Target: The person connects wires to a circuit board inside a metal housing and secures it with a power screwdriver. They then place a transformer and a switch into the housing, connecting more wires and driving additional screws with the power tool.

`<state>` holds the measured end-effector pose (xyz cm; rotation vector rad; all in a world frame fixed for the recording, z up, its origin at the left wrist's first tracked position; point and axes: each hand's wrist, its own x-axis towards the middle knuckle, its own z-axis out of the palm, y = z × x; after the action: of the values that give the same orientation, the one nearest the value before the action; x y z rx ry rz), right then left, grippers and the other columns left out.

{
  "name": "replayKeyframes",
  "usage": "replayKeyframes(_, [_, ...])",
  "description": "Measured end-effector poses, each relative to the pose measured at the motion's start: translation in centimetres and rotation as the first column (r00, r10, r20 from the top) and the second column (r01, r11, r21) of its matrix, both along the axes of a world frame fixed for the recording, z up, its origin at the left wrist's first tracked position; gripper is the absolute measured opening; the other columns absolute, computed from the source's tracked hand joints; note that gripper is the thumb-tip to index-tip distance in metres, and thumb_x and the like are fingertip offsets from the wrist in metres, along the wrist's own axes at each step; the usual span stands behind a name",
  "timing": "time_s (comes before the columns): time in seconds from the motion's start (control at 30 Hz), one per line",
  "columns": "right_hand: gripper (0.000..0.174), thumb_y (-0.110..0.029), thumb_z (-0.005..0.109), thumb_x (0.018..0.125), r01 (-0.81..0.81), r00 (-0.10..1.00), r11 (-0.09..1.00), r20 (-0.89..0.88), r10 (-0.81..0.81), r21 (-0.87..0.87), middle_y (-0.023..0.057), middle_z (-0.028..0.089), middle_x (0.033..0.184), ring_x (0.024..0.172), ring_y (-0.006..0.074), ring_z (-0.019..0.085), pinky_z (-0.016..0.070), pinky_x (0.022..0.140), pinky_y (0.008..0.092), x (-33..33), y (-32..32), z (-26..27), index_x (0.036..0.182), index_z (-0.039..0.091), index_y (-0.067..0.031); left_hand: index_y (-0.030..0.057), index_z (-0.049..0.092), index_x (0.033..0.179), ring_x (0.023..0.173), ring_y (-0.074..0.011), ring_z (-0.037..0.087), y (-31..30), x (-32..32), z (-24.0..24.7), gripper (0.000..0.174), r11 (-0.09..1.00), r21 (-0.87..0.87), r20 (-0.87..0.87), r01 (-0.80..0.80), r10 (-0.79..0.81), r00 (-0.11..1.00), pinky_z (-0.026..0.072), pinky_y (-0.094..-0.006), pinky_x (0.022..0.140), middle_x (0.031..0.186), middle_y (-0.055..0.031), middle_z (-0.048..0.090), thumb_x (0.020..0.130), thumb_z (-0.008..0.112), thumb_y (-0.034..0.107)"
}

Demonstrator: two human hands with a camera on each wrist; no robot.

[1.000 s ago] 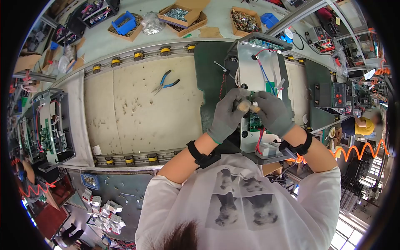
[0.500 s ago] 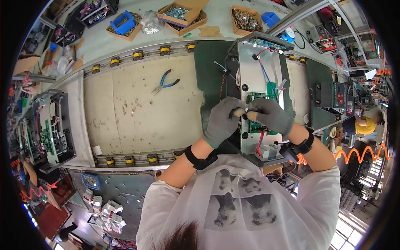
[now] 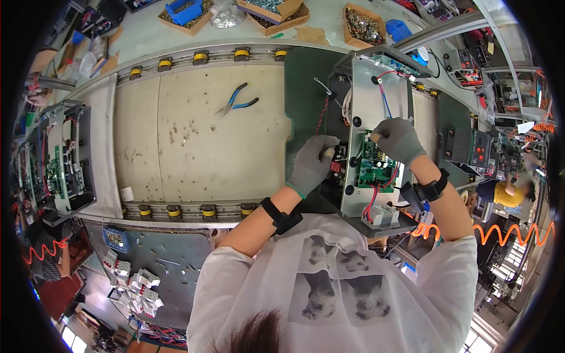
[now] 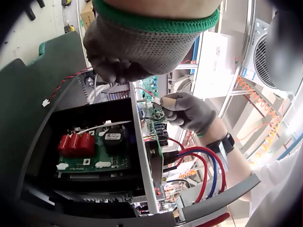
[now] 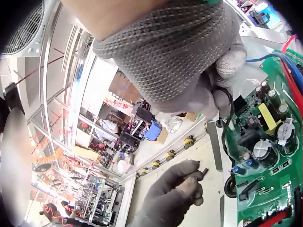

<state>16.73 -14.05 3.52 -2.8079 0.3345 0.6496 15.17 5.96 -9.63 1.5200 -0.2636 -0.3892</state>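
In the head view my gloved right hand is over the green circuit board of an open metal chassis. Its thumb and fingertips pinch a small white connector, seen in the left wrist view with a red wire beside it. A black wire passes right by these fingertips. My gloved left hand hovers at the chassis's left side, fingers loosely curled with nothing visible between them. Below it in the left wrist view, a black housing holds red capacitors and a round black coil.
Blue-handled pliers lie on the conveyor's pale bed, left of the chassis. A twisted red-black lead hangs at the chassis's left. Boxes of screws stand along the back bench. Another chassis sits far left.
My hands were together over the board; now they are apart, the left over the chassis's left side and the right to the right, still pinching the connector. The head view has shifted slightly.
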Motion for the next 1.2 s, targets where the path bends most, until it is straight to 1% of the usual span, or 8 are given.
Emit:
replayKeyframes(0.1, [0.021,-0.022,0.063,0.077,-0.021,0.993,0.998,-0.120,0.015,-0.053,0.0184,0.066,0.076,0.072,0.0335,0.064,0.0503,0.071,0.0404,0.6,0.0,-0.2,0.079,0.071,-0.0020,0.0044,0.062,0.103,0.088,-0.0190,0.064,-0.1,-0.2,-0.6,0.020,0.999,0.045,-0.002,0.030,-0.030,1.000,0.0501,-0.0290,0.079,0.100,-0.0102,0.064,0.084,0.056,0.000])
replayKeyframes(0.43, [0.024,-0.023,0.063,0.075,0.010,0.996,0.998,-0.086,-0.016,-0.063,0.0186,0.066,0.074,0.071,0.0341,0.064,0.0504,0.070,0.0398,0.4,0.5,0.1,0.079,0.071,-0.0013,0.0082,0.052,0.121,0.088,-0.0261,0.064,-0.9,-1.1,-2.4,0.041,0.959,0.239,0.026,0.154,-0.165,0.986,0.0510,-0.0329,0.079,0.105,-0.0124,0.061,0.081,0.063,0.013])
replayKeyframes(0.5, [0.023,-0.024,0.063,0.075,-0.031,0.999,0.996,-0.034,0.028,-0.089,0.0181,0.066,0.074,0.071,0.0338,0.064,0.0507,0.069,0.0401,0.3,0.5,-0.2,0.077,0.071,-0.0019,0.0081,0.050,0.124,0.091,-0.0262,0.063,-0.8,-1.2,-1.6,0.044,0.935,0.153,-0.125,0.320,-0.303,0.945,0.0507,-0.0345,0.080,0.110,-0.0133,0.059,0.082,0.062,0.012])
replayKeyframes(0.7, [0.023,-0.026,0.063,0.075,-0.127,0.975,0.963,-0.208,0.078,-0.236,0.0174,0.066,0.074,0.072,0.0330,0.065,0.0518,0.071,0.0401,2.1,1.8,0.2,0.072,0.070,-0.0043,0.0058,0.049,0.122,0.096,-0.0331,0.058,-1.6,-1.9,-3.4,0.044,0.953,0.123,0.227,0.277,-0.299,0.927,0.0493,-0.0383,0.083,0.111,-0.0174,0.055,0.079,0.059,0.006])
replayKeyframes(1.03, [0.025,-0.028,0.064,0.074,-0.043,0.983,0.955,-0.184,-0.012,-0.294,0.0162,0.067,0.075,0.077,0.0321,0.066,0.0518,0.075,0.0388,2.2,1.8,-0.2,0.071,0.071,-0.0045,0.0071,0.053,0.111,0.102,-0.0345,0.054,-2.2,-0.1,-2.5,0.035,0.879,0.168,0.125,0.446,-0.467,0.875,0.0463,-0.0419,0.088,0.109,-0.0168,0.054,0.076,0.052,0.004])
replayKeyframes(1.1, [0.030,-0.028,0.067,0.075,0.121,0.974,0.991,-0.187,-0.129,-0.056,0.0162,0.067,0.076,0.075,0.0272,0.067,0.0520,0.072,0.0361,1.6,1.1,0.7,0.091,0.069,-0.0033,0.0072,0.051,0.110,0.093,-0.0333,0.057,-2.0,0.0,-2.0,0.035,0.970,0.239,0.150,-0.053,0.017,0.988,0.0480,-0.0407,0.079,0.105,-0.0158,0.055,0.076,0.053,0.003])
replayKeyframes(1.13, [0.030,-0.028,0.067,0.075,0.118,0.976,0.991,-0.177,-0.127,-0.057,0.0162,0.067,0.076,0.075,0.0272,0.067,0.0520,0.072,0.0361,1.1,1.3,0.9,0.091,0.069,-0.0033,0.0098,0.050,0.121,0.097,-0.0329,0.056,-2.0,0.5,-2.5,0.046,0.914,0.373,0.131,-0.162,0.121,0.984,0.0459,-0.0425,0.084,0.106,-0.0142,0.056,0.076,0.055,0.005])
replayKeyframes(1.2, [0.044,-0.024,0.068,0.079,0.221,0.975,0.920,-0.064,-0.212,0.322,0.0133,0.068,0.083,0.074,0.0192,0.065,0.0515,0.066,0.0318,-0.5,1.7,1.1,0.117,0.058,-0.0038,0.0114,0.047,0.127,0.098,-0.0318,0.055,-2.6,1.3,-4.7,0.054,0.853,0.508,0.145,-0.122,0.055,0.988,0.0447,-0.0427,0.086,0.106,-0.0132,0.055,0.075,0.056,0.006])
